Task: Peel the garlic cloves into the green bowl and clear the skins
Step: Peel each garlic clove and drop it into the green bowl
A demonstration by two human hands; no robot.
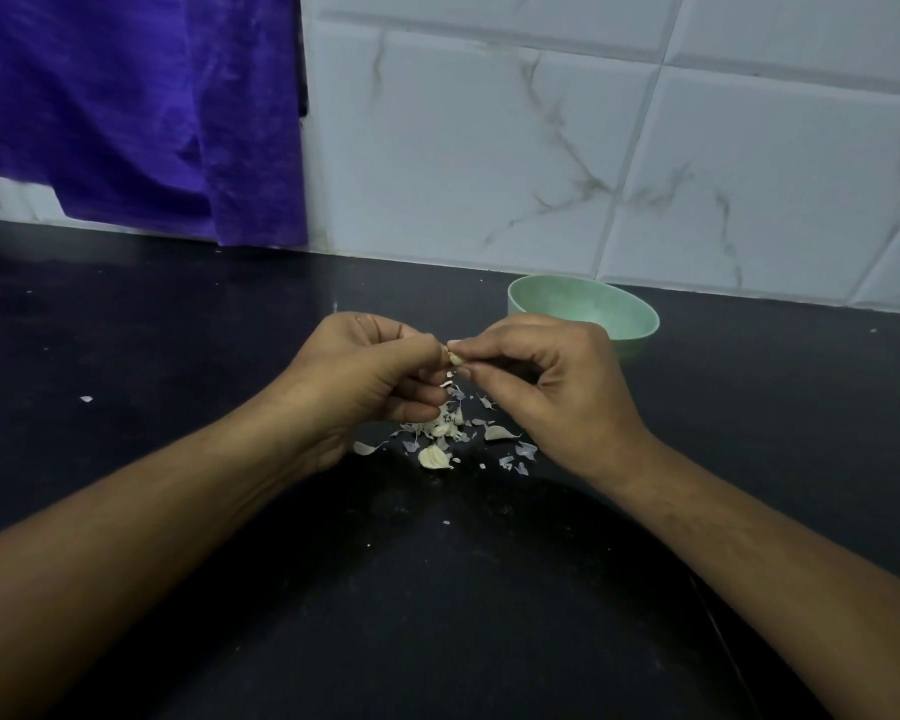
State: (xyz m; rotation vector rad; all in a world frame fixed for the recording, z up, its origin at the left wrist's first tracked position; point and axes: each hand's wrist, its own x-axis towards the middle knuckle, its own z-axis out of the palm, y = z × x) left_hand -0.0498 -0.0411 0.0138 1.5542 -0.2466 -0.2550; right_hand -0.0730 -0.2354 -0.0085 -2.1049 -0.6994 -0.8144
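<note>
pinching garlic clove [457,359], left hand [370,371], right hand [552,387], before green bowl [632,324]

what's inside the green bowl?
Of the green bowl only the far inner wall shows, bare. The right hand and near wall cover its bottom, so cloves there can't be ruled out.

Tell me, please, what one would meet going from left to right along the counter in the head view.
Stray skin flake → left hand → garlic clove, pinched between both hands → right hand. The green bowl sits behind the right hand and overlaps it, so I leave it unplaced.
</note>
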